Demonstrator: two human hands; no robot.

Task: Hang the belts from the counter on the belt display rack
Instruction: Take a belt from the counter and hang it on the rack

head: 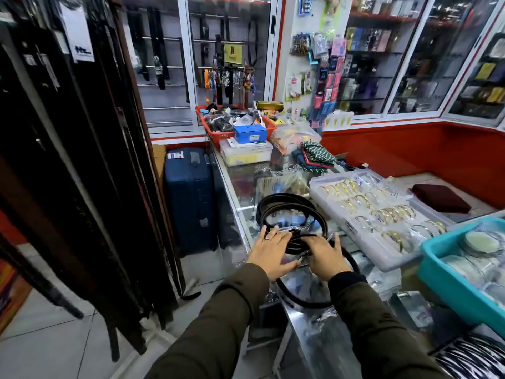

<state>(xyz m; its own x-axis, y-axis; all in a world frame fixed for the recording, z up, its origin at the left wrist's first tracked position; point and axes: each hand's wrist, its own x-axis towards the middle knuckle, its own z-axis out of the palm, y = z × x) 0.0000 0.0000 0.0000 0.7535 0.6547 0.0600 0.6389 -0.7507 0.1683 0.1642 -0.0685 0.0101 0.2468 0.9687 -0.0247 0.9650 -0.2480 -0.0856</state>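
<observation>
We are counting two hands, the left hand (pixel 269 253) and the right hand (pixel 325 255), both lying on the coiled belts (pixel 289 212). We are making out at least three black coils on the glass worktop (pixel 240 187); overlap is keeping the exact number uncertain. We are listing one clear tray of bangles (pixel 377 212), one turquoise bin (pixel 448 280), one red basket (pixel 218 135), one blue box (pixel 250 134), one blue suitcase (pixel 190 198) on the floor and one dark red case (pixel 440 198). We are seeing many dark belts hanging on the display rack (pixel 82 165), too crowded to count.
</observation>
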